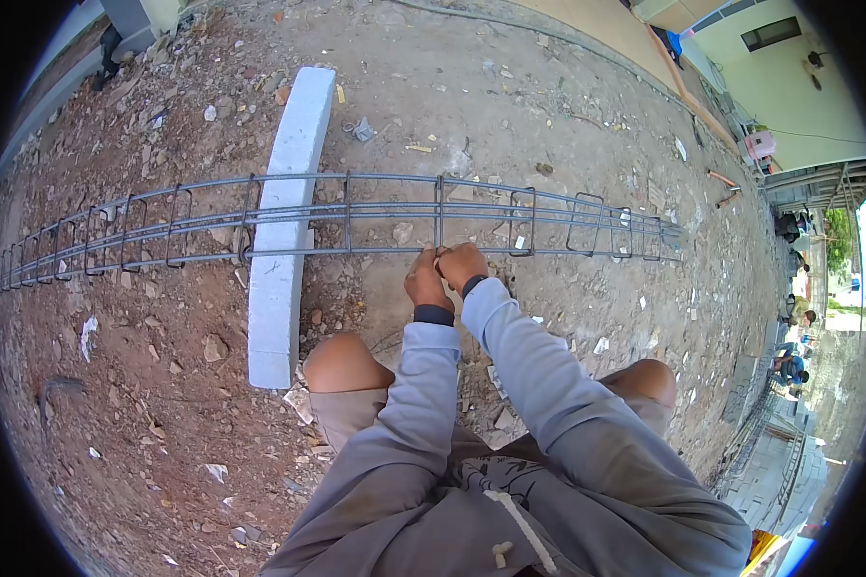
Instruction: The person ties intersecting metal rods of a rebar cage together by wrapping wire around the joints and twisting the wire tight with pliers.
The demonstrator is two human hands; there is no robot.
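Observation:
A long rebar cage (385, 206) of thin steel bars and rectangular stirrups stretches across in front of me. Both hands meet at its near bar, where a stirrup (440, 213) comes down to the corner. My left hand (428, 285) is closed, its fingertips at that joint. Right beside it, my right hand (465, 265) is also closed, its fingers curled at the same spot. Whatever is pinched between the fingers is too small and hidden to make out. A pale rectangular beam (281, 231) lies crosswise under the cage, left of my hands.
Rubble and stones cover the dirt ground (164, 404). My bent knees (348, 363) are on both sides of my arms. A pale building wall (789, 77) stands at the upper right. Another person (790, 367) is far off at the right, near grey blocks (775, 466).

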